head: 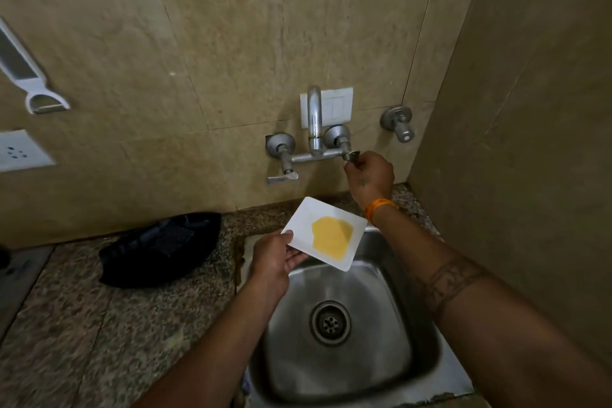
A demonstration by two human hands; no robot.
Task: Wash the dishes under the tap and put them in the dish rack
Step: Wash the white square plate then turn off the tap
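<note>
Square white plate bearing a yellow residue patch, held tilted above the rear rim of the steel sink. The left hand pinches its near-left corner, thumb on top, fingers beneath. Stiff, light and probably breakable; likely slippery once wet, so an edge hold is best. Behind the sink, the right hand closes round the right tap lever; no water visible from the spout. Left of the sink, dark cloth on the desk.
</note>
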